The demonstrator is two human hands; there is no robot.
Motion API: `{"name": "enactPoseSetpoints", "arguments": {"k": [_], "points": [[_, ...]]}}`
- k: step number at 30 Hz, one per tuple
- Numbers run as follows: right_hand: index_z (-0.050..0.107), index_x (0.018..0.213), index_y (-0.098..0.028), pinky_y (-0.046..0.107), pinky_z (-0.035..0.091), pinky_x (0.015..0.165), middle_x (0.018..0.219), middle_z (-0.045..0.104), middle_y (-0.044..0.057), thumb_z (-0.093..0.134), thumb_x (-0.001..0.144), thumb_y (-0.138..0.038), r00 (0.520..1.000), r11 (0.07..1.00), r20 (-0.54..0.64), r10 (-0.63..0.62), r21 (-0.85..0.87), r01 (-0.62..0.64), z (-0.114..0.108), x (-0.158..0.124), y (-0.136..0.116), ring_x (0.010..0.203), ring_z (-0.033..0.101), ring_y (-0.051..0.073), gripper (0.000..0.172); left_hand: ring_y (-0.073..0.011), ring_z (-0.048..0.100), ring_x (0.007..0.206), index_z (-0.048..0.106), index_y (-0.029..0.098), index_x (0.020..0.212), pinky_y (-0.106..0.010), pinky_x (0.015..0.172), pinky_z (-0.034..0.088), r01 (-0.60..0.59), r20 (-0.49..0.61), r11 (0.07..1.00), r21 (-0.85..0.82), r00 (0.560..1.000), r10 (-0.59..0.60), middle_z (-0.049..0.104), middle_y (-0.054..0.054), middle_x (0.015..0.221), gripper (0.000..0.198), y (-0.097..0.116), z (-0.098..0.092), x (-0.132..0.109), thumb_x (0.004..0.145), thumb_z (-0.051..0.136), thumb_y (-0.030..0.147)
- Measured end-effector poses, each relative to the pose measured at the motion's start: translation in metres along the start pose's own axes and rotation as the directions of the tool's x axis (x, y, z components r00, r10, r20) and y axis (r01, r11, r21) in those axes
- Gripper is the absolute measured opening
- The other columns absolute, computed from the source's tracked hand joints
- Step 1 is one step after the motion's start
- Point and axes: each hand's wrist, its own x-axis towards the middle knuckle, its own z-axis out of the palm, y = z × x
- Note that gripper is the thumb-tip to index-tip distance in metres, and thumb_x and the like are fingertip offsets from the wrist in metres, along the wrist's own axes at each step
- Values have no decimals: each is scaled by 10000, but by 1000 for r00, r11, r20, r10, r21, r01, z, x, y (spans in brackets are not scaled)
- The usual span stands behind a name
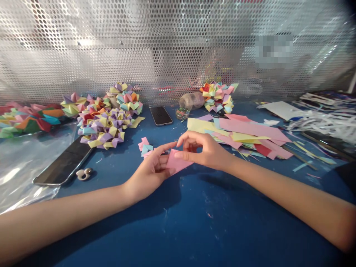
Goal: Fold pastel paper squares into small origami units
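Observation:
A small piece of pink paper (180, 164) is held between my two hands above the blue table. My left hand (151, 168) pinches its left edge, thumb in front and fingers behind. On the upper right part of the paper, my right hand (201, 150) presses with the thumb, its other fingers curled above. Whether the paper has a fold is hard to make out. Just behind my left hand lie small folded paper pieces (146, 148) in pink and light blue, partly hidden by the fingers.
Folded paper clusters (105, 126) stand at the left, another (218, 96) at the back. Loose paper strips (250, 133) are heaped right of my hands. Phones (65, 163) (160, 115) lie on the blue table (211, 230). A perforated metal panel (178, 48) closes off the back.

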Motion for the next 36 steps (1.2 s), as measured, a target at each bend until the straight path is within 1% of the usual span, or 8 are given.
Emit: {"name": "enactPoseSetpoints", "arguments": {"k": [3, 7, 10, 13, 19, 23, 29, 36], "points": [[660, 794, -161, 232, 376, 520, 630, 603, -12, 673, 773, -363, 999, 991, 49, -7, -136, 14, -2, 1, -11, 551, 476, 89, 203, -180, 656, 980, 363, 186, 1352, -251, 812, 493, 13, 43, 999, 35, 999, -14, 680, -85, 1083, 643, 1, 2, -1, 778, 629, 77], [689, 711, -152, 237, 398, 558, 645, 636, 8, 667, 783, -335, 998, 987, -30, -52, -153, 46, -6, 3, -16, 594, 520, 100, 198, -163, 659, 944, 313, 171, 1385, -254, 821, 486, 7, 41, 1000, -9, 999, -6, 684, -96, 1078, 622, 3, 5, -1, 835, 601, 132], [668, 677, -148, 230, 374, 510, 606, 600, -4, 682, 765, -320, 992, 996, -120, -24, -87, 14, -10, 3, -15, 561, 493, 96, 194, -151, 652, 924, 364, 183, 1365, -251, 826, 485, 23, -49, 999, -35, 999, -24, 696, -70, 1029, 592, 4, 5, 0, 836, 629, 164], [634, 641, -147, 230, 355, 497, 593, 572, -11, 688, 756, -303, 969, 997, -238, -60, -54, 48, -8, 2, -10, 551, 461, 91, 202, -144, 634, 928, 456, 202, 1314, -245, 829, 487, 37, -158, 999, -24, 987, -40, 693, -34, 939, 538, 3, 4, 1, 819, 667, 204], [598, 687, -152, 228, 362, 521, 597, 534, -23, 613, 825, -294, 900, 994, -425, -91, 10, 105, 10, -5, 9, 552, 446, 82, 199, -105, 626, 832, 517, 212, 1268, -232, 808, 507, 47, -279, 994, -98, 958, -72, 677, -10, 863, 539, 3, 0, 2, 771, 724, 245], [581, 717, -158, 223, 332, 499, 577, 496, -39, 605, 836, -310, 906, 994, -416, -77, 42, 103, 15, -6, 14, 534, 418, 75, 195, -73, 618, 744, 557, 221, 1247, -199, 786, 507, 74, -255, 992, -99, 962, -97, 681, 7, 789, 529, 3, -1, 2, 752, 744, 234], [577, 734, -159, 235, 324, 509, 580, 495, -39, 594, 849, -350, 923, 995, -379, -58, 49, 83, 14, -7, 14, 534, 407, 77, 224, -125, 616, 923, 640, 201, 1152, -192, 792, 518, 55, -230, 995, -79, 971, -72, 696, -28, 964, 364, 2, 0, 3, 800, 694, 273], [549, 703, -160, 237, 301, 502, 566, 471, -44, 589, 850, -353, 919, 993, -390, -55, 75, 91, 12, -7, 15, 535, 391, 75, 247, -111, 648, 885, 649, 217, 1143, -181, 773, 517, 48, -230, 994, -103, 971, -71, 701, -35, 993, 297, 3, 1, 3, 891, 570, 352]]}}
